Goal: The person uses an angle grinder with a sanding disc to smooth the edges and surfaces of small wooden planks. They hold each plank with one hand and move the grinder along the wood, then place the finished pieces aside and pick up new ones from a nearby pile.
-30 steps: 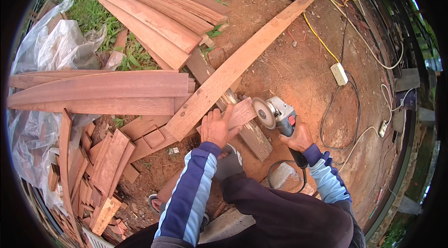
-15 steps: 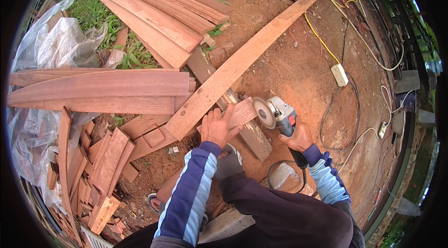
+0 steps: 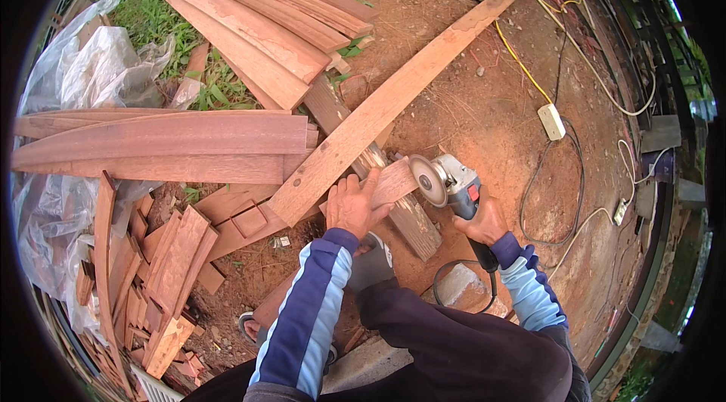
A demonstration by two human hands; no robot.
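My right hand (image 3: pixel 484 220) is wrapped round the body of an angle grinder (image 3: pixel 463 189) with a blue-grey casing and a red switch. Its round disc (image 3: pixel 429 181) meets the right end of a short reddish wood piece (image 3: pixel 393 181); whether it spins I cannot tell. My left hand (image 3: pixel 352 201) grips that piece near its other end, thumb and fingers around it. Under the piece lies a thick weathered beam (image 3: pixel 414 228) on the ground. A long plank (image 3: pixel 408 84) rests across the beam, just beyond my left hand.
Stacked planks (image 3: pixel 249 20) lie at the far left, with more boards (image 3: pixel 166 141) below them. Wood offcuts (image 3: pixel 170 266) and plastic sheeting (image 3: pixel 106 62) are to the left. At right, a socket box (image 3: pixel 551 122) joins yellow and black cords. A stone block (image 3: pixel 461 286) sits by my knee.
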